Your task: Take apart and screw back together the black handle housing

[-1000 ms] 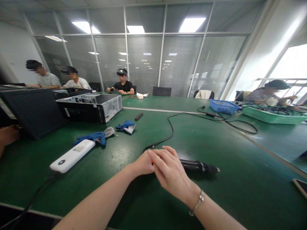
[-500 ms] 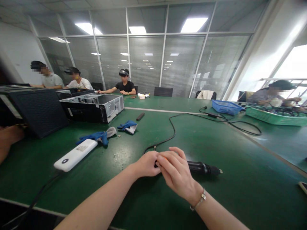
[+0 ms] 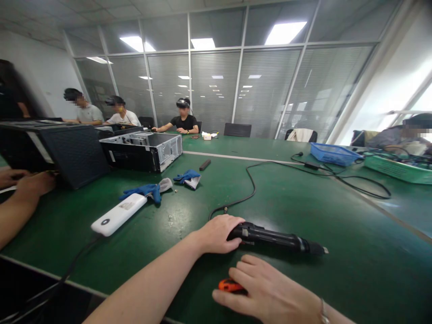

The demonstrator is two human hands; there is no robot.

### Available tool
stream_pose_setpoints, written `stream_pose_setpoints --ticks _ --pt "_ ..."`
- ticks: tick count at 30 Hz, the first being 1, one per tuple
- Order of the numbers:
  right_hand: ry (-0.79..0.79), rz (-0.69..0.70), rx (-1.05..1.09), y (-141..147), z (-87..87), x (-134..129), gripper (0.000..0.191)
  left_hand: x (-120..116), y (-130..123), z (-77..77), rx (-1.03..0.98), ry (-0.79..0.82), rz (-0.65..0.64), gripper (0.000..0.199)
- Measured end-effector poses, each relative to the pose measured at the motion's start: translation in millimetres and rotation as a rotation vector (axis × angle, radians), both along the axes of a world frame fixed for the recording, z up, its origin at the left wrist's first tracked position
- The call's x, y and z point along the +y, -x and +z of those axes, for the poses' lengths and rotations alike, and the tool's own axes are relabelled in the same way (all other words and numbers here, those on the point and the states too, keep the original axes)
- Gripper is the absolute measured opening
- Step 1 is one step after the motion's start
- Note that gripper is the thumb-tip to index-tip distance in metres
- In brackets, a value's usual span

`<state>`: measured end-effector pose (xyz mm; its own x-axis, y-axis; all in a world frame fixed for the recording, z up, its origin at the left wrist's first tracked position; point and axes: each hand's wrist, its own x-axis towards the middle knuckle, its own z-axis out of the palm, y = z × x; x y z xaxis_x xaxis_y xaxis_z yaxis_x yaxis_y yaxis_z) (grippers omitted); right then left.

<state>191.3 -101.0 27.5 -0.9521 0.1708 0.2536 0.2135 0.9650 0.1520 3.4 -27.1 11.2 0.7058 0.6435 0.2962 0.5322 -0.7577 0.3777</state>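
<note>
On the green table (image 3: 290, 288) lies a black electric screwdriver (image 3: 280, 239), its bit end pointing right. Around its rear end, where the cord joins, my left hand (image 3: 218, 235) is closed. Lower and nearer to me, my right hand (image 3: 266, 288) is closed on a small orange-and-black tool (image 3: 230, 285). Only the orange end of that tool shows between thumb and fingers, so its kind cannot be made out. The black cord (image 3: 251, 180) of the screwdriver curves away to the back right.
A white power strip (image 3: 119, 216) and blue-and-white gloves (image 3: 148, 192) lie left. Behind them stand an open computer case (image 3: 135, 155) and a dark case (image 3: 67, 153), with another person's hands (image 3: 35, 181) at it. Blue basket (image 3: 334, 155) and green basket (image 3: 394, 168) stand back right.
My right hand has moved off the screwdriver, down and towards me, with the orange-and-black tool in it. My left hand stays on the screwdriver's rear end. The view has turned slightly left.
</note>
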Motion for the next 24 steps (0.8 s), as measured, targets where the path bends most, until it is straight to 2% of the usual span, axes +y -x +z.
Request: stream_pose_setpoints --ticks 4,9,12,17,21,24 --pt "0.147 -0.133 -0.033 -4.7 -7.3 -4.2 0.049 0.0 -0.2 0.8 0.004 0.001 0.001 0.049" --pt "0.215 -0.178 -0.018 -9.1 -9.7 -4.4 0.052 0.8 -0.1 0.4 -0.008 0.003 -0.013 0.050" --pt "0.239 -0.218 0.068 -19.4 -7.2 4.6 0.055 1.3 0.0 0.1 -0.005 0.004 -0.021 0.049" --pt "0.191 -0.440 0.254 -59.1 -11.2 38.0 0.044 0.4 0.5 2.5 -0.012 0.010 -0.021 0.049" --pt "0.198 -0.584 0.269 -97.2 -25.9 58.9 0.044 0.2 0.8 4.6 -0.001 0.015 -0.027 0.049" --pt "0.293 -0.651 0.221 -111.8 -32.1 63.1 0.047 0.7 0.8 4.6 0.002 0.012 -0.028 0.051"
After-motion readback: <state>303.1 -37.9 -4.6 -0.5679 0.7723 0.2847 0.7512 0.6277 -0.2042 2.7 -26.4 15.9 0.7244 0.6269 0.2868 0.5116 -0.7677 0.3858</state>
